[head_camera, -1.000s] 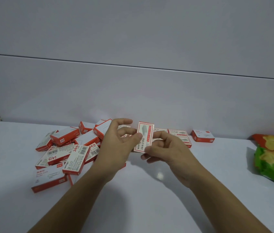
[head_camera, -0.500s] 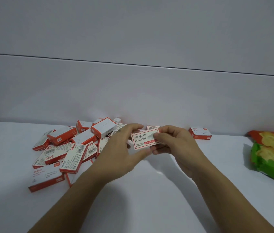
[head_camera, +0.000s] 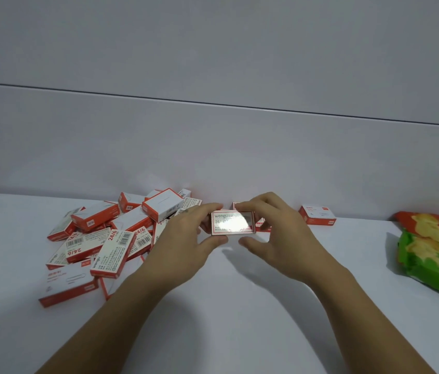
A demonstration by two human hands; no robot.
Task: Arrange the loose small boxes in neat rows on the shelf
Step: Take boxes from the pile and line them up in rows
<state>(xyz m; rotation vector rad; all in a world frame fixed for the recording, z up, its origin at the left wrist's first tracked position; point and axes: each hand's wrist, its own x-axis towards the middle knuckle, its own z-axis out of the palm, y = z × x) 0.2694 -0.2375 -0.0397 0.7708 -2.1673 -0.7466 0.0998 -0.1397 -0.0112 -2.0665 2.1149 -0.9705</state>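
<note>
A small white-and-red box [head_camera: 233,223] is held face up just above the white shelf [head_camera: 229,306], near the back wall. My left hand [head_camera: 188,238] pinches its left end between thumb and fingers. My right hand [head_camera: 277,233] curls its fingers over the box's top edge and right end, with the thumb just below its front edge. Several loose boxes lie in a jumbled pile [head_camera: 105,238] to the left. Behind my right hand, boxes [head_camera: 262,226] lie flat against the wall, mostly hidden. A single box [head_camera: 317,215] lies further right.
Two snack bags, one red-orange [head_camera: 434,222] and one green [head_camera: 436,265], lie at the right edge of the shelf. The white back wall [head_camera: 213,157] rises right behind the boxes.
Both hands have moved the box away from me and down toward the boxes at the wall. It went from standing upright to lying flat with its face up.
</note>
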